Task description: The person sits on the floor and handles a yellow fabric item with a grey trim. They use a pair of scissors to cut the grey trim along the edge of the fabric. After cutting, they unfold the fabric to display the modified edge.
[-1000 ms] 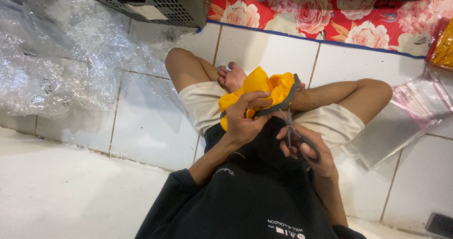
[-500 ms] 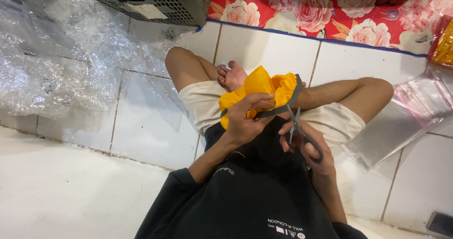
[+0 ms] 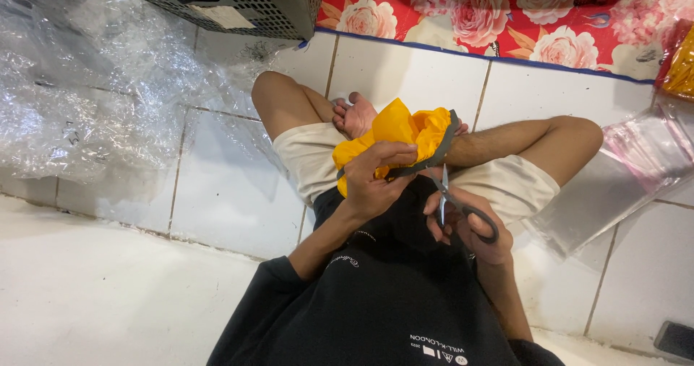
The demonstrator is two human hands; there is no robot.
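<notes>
I sit cross-legged on a white tiled floor. My left hand point(image 3: 376, 174) grips a bunched yellow-orange cloth point(image 3: 396, 129) with a grey band point(image 3: 442, 148) along its edge, held over my lap. My right hand point(image 3: 470, 225) holds a pair of black-handled scissors point(image 3: 457, 203), fingers through the loops. The blades point up and meet the grey band just right of my left hand. My bare foot lies behind the cloth.
A grey plastic basket point(image 3: 231, 1) stands at the top left. Crumpled clear plastic sheeting point(image 3: 79, 98) covers the floor on the left. A red floral mat point(image 3: 499, 19) lies at the top. Clear plastic bags point(image 3: 622, 178) lie at the right.
The scissors have risen slightly toward the grey band of the cloth. My left hand keeps its hold on the cloth in almost the same place.
</notes>
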